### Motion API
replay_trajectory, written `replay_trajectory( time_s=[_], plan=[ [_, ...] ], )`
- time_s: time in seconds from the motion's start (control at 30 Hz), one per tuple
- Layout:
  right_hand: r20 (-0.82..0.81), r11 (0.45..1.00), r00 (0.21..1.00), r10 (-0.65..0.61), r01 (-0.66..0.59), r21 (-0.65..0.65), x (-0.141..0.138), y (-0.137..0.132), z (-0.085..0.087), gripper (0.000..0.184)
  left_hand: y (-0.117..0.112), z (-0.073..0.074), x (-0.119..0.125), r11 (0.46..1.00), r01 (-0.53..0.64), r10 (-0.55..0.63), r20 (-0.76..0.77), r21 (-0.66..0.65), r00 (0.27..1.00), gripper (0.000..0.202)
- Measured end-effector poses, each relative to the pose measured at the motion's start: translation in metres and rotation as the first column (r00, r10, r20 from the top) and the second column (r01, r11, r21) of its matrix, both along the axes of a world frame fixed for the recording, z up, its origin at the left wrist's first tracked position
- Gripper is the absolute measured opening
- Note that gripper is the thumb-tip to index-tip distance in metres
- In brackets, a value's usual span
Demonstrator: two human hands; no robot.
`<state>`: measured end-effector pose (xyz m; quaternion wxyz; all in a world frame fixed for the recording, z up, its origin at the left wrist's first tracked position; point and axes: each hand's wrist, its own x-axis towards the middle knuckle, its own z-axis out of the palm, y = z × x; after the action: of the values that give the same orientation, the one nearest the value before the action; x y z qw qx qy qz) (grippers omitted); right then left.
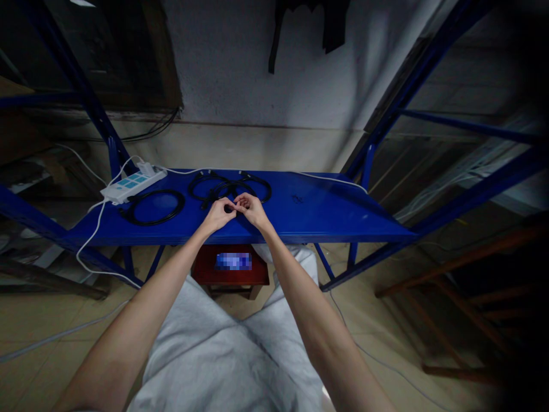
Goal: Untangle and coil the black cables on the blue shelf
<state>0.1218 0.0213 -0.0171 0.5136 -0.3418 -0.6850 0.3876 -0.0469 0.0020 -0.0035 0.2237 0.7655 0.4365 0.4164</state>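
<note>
Left hand [219, 213] and right hand [254, 209] meet, fingers pinching a black cable [232, 189] (grip partly hidden); a tug could tangle its coil or drag it off the shelf [326, 212].

A blue shelf [334, 212] carries a white power strip [132, 183], a coiled black cable [148, 222] and tangled black cables [231, 187].

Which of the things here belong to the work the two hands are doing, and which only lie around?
In the work:
- left hand and right hand, pinched together, it seems on an end of the middle black cable

Lying about:
- left cable coil
- white power strip
- red stool under the blue shelf
- dark garment on the wall
</note>
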Motion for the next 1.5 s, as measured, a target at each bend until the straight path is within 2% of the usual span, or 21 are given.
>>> replay_trajectory(
  time_s=[0.2,0.33,0.43,0.73,0.97,1.33,1.5],
  plan=[
    [0.05,1.0,0.998,0.024,-0.023,-0.022,0.0016,0.0001,0.0012,0.019,0.0027,-0.0036,-0.0017,1.0,-0.008,0.008,0.011,-0.015,1.0,0.009],
    [0.024,0.999,0.999,0.035,-0.034,-0.033,0.0006,-0.0024,0.0029,0.019,0.0037,-0.004,-0.0024,0.999,-0.02,0.021,0.029,-0.033,0.999,0.007],
    [-0.021,1.0,1.0,-0.004,0.004,-0.022,-0.0004,-0.0019,0.002,0.018,0.0036,-0.0034,-0.0024,0.999,-0.025,0.026,0.033,-0.042,0.999,0.007],
    [-0.034,0.997,0.997,-0.071,0.07,-0.046,0.0003,0.0015,-0.0002,0.022,0.005,-0.0058,-0.0017,0.998,-0.025,0.028,0.063,-0.049,0.998,0.009],
    [-0.092,0.992,0.993,-0.08,0.07,-0.107,-0.0013,0.0029,-0.0016,0.03,0.0032,-0.0042,-0.0017,0.998,-0.017,0.021,0.066,-0.053,0.998,0.008],
    [-0.04,0.996,0.997,-0.069,0.067,-0.05,0.001,-0.0024,0.0063,0.03,0.0046,-0.0059,-0.0018,0.999,-0.017,0.02,0.074,-0.042,0.997,0.007],
    [-0.063,0.991,0.994,-0.091,0.084,-0.103,-0.0007,-0.0004,0.0035,0.03,0.0042,-0.0047,-0.0018,0.998,-0.032,0.035,0.061,-0.048,0.998,0.005]
  ],
)
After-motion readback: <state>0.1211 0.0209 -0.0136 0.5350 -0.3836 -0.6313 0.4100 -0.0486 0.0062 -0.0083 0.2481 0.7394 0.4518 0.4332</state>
